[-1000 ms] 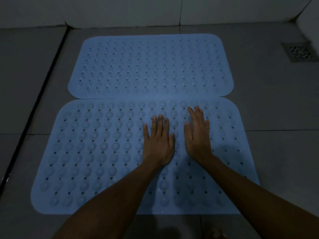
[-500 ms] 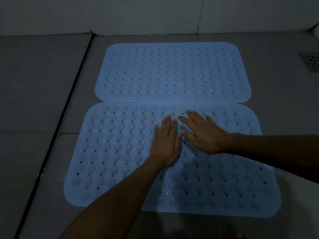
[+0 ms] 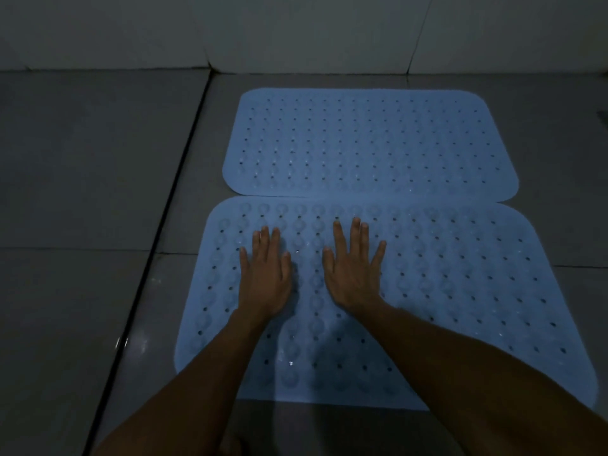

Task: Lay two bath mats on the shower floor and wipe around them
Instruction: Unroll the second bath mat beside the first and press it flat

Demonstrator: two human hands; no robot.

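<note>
Two light blue perforated bath mats lie flat on the grey tiled floor, long edges touching. The far mat [image 3: 368, 143] sits close to the wall. The near mat [image 3: 460, 291] lies in front of it, studded with round bumps and holes. My left hand [image 3: 265, 274] rests palm down on the near mat's left part, fingers nearly together. My right hand [image 3: 353, 271] presses flat beside it, fingers spread. Neither hand holds anything.
A dark grout channel [image 3: 158, 258] runs diagonally along the floor left of the mats. The white tiled wall [image 3: 296, 31] stands behind the far mat. A dark edge of the floor drain [image 3: 603, 118] shows at the right border.
Both hands have slid leftward across the near mat. The right hand turned from pointing left to pointing forward, and the hands are now apart. The view shifted left.
</note>
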